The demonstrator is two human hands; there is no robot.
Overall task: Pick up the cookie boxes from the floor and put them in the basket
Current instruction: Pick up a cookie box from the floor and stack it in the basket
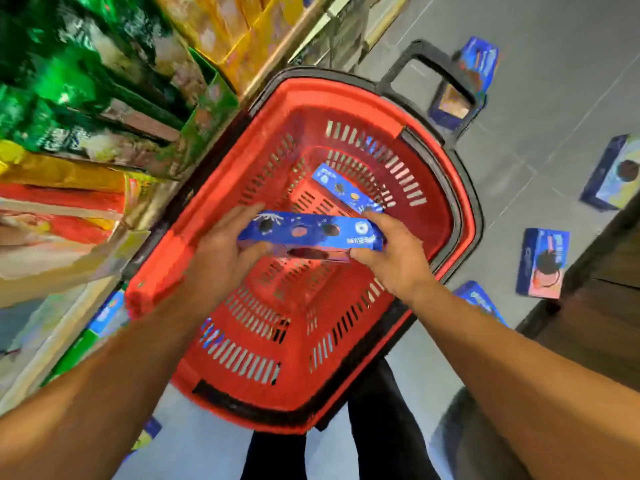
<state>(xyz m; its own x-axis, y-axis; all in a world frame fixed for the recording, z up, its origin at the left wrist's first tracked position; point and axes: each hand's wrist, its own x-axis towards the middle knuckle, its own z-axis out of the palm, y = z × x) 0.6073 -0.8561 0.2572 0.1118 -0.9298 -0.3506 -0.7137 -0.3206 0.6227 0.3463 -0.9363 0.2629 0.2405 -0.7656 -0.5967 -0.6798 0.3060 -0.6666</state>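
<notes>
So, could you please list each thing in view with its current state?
Red basket: upright, open-topped, one box inside.
Box in basket: lying slanted against the far wall.
Held box: above the basket, level, gripped at both ends.
Left hand: grips the box's left end.
Right hand: grips its right end.
Floor boxes: and still on the floor, not yet collected.
Black handle: raised.

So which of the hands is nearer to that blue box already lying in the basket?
Right. The right hand, gripping the held box's end, sits just below the box in the basket; the left hand grips the far end.
</notes>
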